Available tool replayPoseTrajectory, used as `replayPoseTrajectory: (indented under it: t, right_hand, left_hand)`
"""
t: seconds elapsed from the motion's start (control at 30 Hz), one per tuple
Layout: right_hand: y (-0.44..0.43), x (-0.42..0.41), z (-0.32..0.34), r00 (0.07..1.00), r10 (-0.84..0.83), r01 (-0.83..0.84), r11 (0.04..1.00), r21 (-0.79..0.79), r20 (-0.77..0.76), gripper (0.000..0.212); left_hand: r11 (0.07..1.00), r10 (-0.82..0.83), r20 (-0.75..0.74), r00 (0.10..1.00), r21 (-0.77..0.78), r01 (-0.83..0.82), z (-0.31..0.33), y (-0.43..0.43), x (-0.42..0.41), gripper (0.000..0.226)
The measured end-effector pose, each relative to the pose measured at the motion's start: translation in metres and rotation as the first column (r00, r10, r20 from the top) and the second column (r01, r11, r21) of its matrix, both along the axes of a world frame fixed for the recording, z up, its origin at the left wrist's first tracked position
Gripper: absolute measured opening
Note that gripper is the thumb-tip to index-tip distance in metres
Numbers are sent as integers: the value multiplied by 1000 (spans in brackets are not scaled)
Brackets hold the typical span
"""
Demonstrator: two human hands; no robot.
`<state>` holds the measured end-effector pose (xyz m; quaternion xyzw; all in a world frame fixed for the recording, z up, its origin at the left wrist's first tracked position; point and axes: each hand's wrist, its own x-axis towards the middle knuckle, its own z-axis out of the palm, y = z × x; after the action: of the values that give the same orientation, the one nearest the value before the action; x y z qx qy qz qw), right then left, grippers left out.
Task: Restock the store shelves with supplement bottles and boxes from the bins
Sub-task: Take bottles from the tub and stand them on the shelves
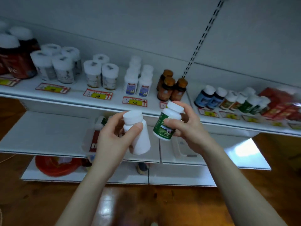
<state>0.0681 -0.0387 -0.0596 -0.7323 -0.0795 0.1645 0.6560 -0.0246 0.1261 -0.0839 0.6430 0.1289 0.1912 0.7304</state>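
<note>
My left hand (112, 137) grips a plain white bottle (140, 136) with a white cap, tilted slightly. My right hand (187, 126) holds a green-labelled bottle (166, 123) with a white cap, leaning left. Both bottles hover in front of the white shelf (78, 98), just below its front edge. On that shelf stand groups of white-capped bottles (57, 66), white bottles with blue labels (138, 82) and amber bottles (171, 87).
Dark red jars (14, 59) stand at the shelf's far left. Blue and green bottles (228, 100) and red boxes (280, 105) fill the right section. Price tags (97, 94) line the shelf edge. Lower shelves hold a red container (55, 165). The floor is wood.
</note>
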Motion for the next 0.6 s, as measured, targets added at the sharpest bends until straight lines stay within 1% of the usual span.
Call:
replayPoseTrajectory:
  t: [0.07,0.17,0.27,0.37,0.4,0.5,0.57,0.6]
  right_hand:
    - [-20,5,17,998,3,-1,999,-35,62,43]
    - [-56,12,34,989,21,2,989,-151,147,43]
    - [-96,21,46,981,14,37,965,-259,192,41]
    - [-140,32,58,969,26,48,955,-291,247,53]
    - [-156,37,62,963,44,43,949,-312,267,54]
    - [-200,52,72,957,65,43,932,-361,282,37]
    - [-225,61,77,948,74,64,910,-411,311,28]
    - [-236,65,78,943,74,80,895,-439,323,26]
  left_hand:
    - [999,-37,27,999,-3,37,9,-14,6,28]
    - [997,-77,37,996,28,76,23,-43,14,44]
    - [996,-86,62,994,25,85,34,-80,26,38]
    - [993,-110,82,991,50,107,42,-122,40,35]
    - [992,-117,87,989,54,113,45,-136,45,34]
    - [991,-118,106,987,72,111,49,-176,59,38]
    - [992,-115,118,986,60,108,51,-199,68,32]
    - [992,-119,127,985,56,112,51,-210,73,29]
